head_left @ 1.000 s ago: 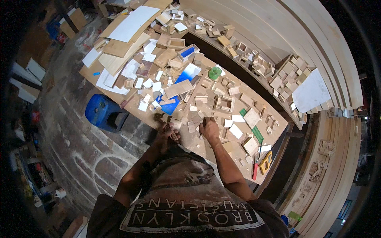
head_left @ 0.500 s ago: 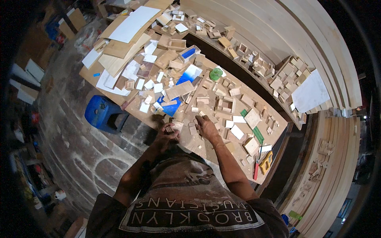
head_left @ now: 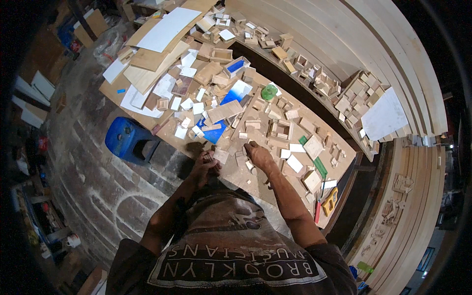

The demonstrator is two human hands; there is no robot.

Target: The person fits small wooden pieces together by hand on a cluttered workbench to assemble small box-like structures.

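The left hand (head_left: 204,165) was curled, its hold unclear, just left of a pale square piece (head_left: 221,156) on the worktop (head_left: 258,186). The right hand (head_left: 259,156), also curled, hold likewise unclear, was just right of wooden blocks (head_left: 241,160).

Your left hand (head_left: 205,167) curls at the near edge of the workbench (head_left: 258,188), its grip unclear, while your right hand (head_left: 258,156) is bent just beside flat wooden pieces (head_left: 241,160), with an open wooden frame (head_left: 288,130) farther off.

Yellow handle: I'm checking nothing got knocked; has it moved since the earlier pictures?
No; the yellow handle keeps its spot at the right edge of the table.
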